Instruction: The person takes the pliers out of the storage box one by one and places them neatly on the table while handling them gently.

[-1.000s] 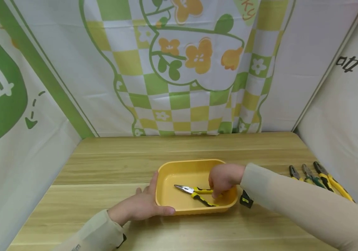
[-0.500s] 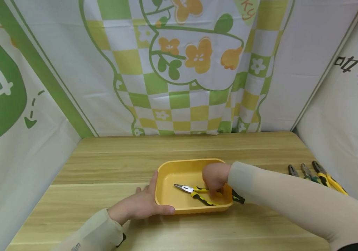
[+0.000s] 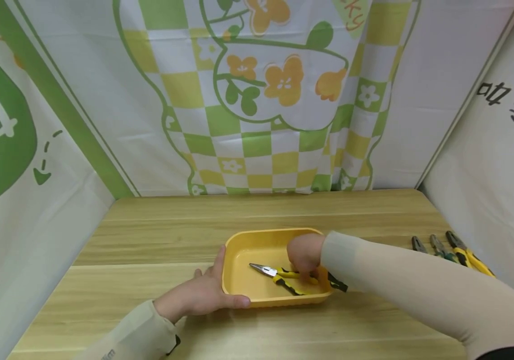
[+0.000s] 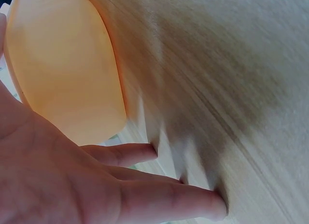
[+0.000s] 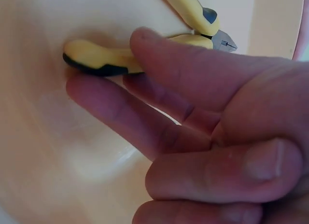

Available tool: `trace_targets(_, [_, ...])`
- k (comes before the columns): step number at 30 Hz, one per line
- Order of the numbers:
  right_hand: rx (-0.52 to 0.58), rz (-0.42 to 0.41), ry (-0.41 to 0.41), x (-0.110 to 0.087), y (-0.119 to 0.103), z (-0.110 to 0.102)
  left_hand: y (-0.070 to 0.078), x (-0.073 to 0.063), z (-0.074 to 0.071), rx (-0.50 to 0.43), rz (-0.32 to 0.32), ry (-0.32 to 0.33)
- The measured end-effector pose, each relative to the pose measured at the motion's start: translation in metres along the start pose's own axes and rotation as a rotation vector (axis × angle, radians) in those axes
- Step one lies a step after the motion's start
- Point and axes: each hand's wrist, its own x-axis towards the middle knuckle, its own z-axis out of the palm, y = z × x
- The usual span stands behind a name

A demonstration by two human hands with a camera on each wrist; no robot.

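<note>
A yellow tray (image 3: 257, 245) stands on the wooden table with long-nose pliers (image 3: 271, 271) lying in it, handles spread and metal nose to the left. My right hand (image 3: 304, 254) reaches down into the tray's right half. In the right wrist view its thumb and fingers pinch one yellow-and-black handle (image 5: 99, 58) of the pliers; the ring and little fingers are folded in. At the tray's left end rests my left hand (image 3: 204, 294), thumb along the near wall. Its other fingers are straight, and several touch the tabletop in the left wrist view.
Several more pliers (image 3: 463, 247) lie in a row at the table's right edge, partly hidden by my right sleeve (image 3: 396, 272). A patterned curtain (image 3: 279, 100) hangs behind the table (image 3: 148, 220).
My right hand has shifted left and slightly farther inside the tray along the handles. The pliers, the tray and my left hand have hardly moved.
</note>
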Motion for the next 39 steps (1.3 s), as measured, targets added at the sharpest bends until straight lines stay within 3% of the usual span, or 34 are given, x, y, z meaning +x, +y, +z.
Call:
trace_targets(7, [0.004, 0.038, 0.005, 0.001, -0.003, 0.000, 0.000, 0.000, 0.000, 0.000, 0.001, 0.000])
trace_targets(16, [-0.075, 0.046, 0.049, 0.002, -0.008, 0.000, -0.001, 0.001, 0.000, -0.011, -0.005, -0.014])
trace_targets(31, [-0.024, 0.065, 0.079, 0.002, -0.005, -0.004, 0.000, 0.000, 0.000, 0.001, -0.005, -0.012])
trace_targets(39, [0.070, 0.031, 0.025, 0.003, 0.004, -0.012, 0.000, -0.001, 0.001, 0.012, -0.023, -0.003])
